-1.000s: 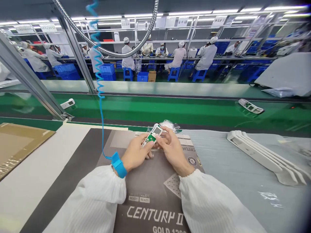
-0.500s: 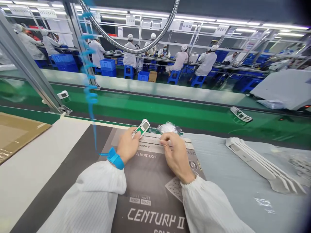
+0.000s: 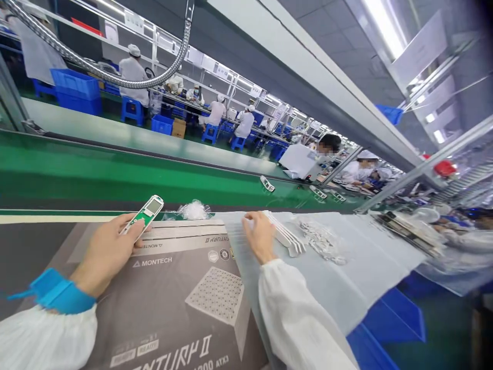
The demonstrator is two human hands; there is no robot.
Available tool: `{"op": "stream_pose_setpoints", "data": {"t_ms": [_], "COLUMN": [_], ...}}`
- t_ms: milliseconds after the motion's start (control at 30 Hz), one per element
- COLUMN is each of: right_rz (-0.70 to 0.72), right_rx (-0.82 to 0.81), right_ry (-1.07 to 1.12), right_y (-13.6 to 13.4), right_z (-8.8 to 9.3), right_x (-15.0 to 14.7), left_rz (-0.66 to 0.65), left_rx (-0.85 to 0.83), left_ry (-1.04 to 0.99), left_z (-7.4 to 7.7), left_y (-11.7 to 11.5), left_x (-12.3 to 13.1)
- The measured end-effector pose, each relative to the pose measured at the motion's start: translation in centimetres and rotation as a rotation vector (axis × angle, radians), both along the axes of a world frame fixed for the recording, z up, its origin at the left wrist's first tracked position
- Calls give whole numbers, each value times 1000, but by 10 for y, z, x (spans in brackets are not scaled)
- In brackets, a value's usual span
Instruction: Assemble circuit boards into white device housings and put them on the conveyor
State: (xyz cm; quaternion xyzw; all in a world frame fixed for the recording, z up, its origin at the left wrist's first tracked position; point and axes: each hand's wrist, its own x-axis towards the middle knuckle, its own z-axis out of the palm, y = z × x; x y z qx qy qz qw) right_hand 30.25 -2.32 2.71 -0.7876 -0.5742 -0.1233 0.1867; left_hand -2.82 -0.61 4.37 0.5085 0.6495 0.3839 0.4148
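In my left hand (image 3: 115,246), closed around its lower end, is a white handheld device (image 3: 148,210) with a small grey screen and a bare green circuit board. It tilts up to the right over the far edge of a dark printed box (image 3: 173,293). A blue wrist strap (image 3: 57,291) circles my left wrist. My right hand (image 3: 260,236) is at the left end of several white plastic casings (image 3: 287,237) in a row, its fingers loosely bent and apart. Whether its fingertips touch the casings is hidden.
Clear plastic wrap (image 3: 194,209) lies beyond the box. Small white parts (image 3: 321,241) are heaped on the grey foam sheet (image 3: 354,277). Along the green conveyor belt (image 3: 215,177) lie open devices (image 3: 267,183). Blue bins (image 3: 396,313) stand below right; co-workers (image 3: 133,72) sit beyond.
My view has swung right. My right hand has gone from above the box to the white casings at the right. My left hand keeps its hold on the device.
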Motion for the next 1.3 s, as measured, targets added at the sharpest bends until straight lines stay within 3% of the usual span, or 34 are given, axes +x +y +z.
{"op": "stream_pose_setpoints", "data": {"t_ms": [167, 500, 733, 933, 1100, 1233, 1300], "right_rz": [-186, -296, -192, -103, -20, 78, 153], "right_rx": [-104, -211, -337, -499, -628, -583, -382], "right_ry": [-119, -166, -127, -17, 84, 186, 375], "right_y": [-33, -40, -33, -5, 23, 25, 20], "right_z": [7, 5, 11, 13, 20, 28, 34], "right_x": [69, 75, 78, 80, 89, 77, 55], "left_rz": [-5, -37, -26, -149, -228, -266, -275], "left_rx": [-3, 8, 21, 85, 121, 103, 91], "left_ry": [-12, -62, -161, -386, -613, -710, -729], "left_z": [5, 6, 7, 10, 3, -2, -2], "left_y": [-3, -4, -5, -7, -4, -3, -4], "left_x": [3, 0, -1, 4, 9, 11, 12]}}
